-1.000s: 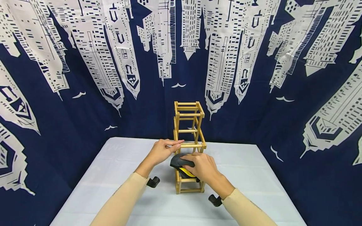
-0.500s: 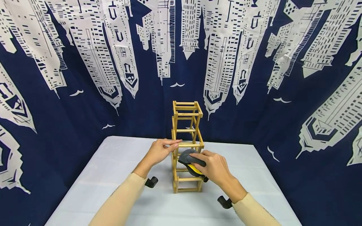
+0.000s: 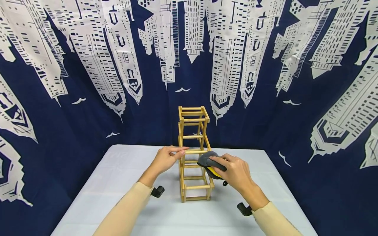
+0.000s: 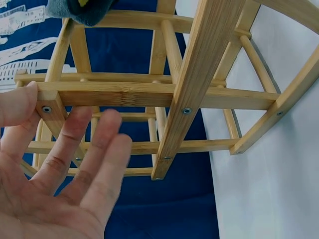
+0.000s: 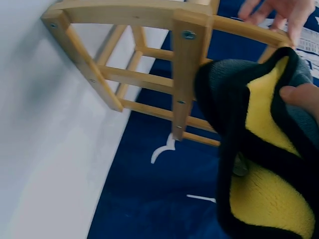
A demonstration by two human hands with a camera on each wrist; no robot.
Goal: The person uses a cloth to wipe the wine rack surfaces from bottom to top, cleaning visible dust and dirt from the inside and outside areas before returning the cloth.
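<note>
A stepped rack (image 3: 197, 187) of pale wooden bars stands upright on the white table. My left hand (image 3: 166, 159) grips a corner of its middle level. In the left wrist view, the thumb presses the outer end of the corner and the index finger passes behind the bar; the other fingers of that hand (image 4: 79, 184) stay fairly straight. My right hand (image 3: 236, 170) pinches a folded cleaning cloth (image 3: 209, 159), grey on one face and yellow on the other, with black edging. The cloth (image 5: 269, 199) is against or just beside the rack's right side; contact cannot be told.
The white-covered table (image 3: 133, 209) extends around the rack. Behind it and at both sides hangs a dark blue curtain (image 3: 159, 121) with a white city print. A black wrist mount (image 3: 244, 209) juts out below the right forearm.
My right hand has carried the cloth from the lower front of the rack up and right to its right side. The left hand has kept its hold on the rack.
</note>
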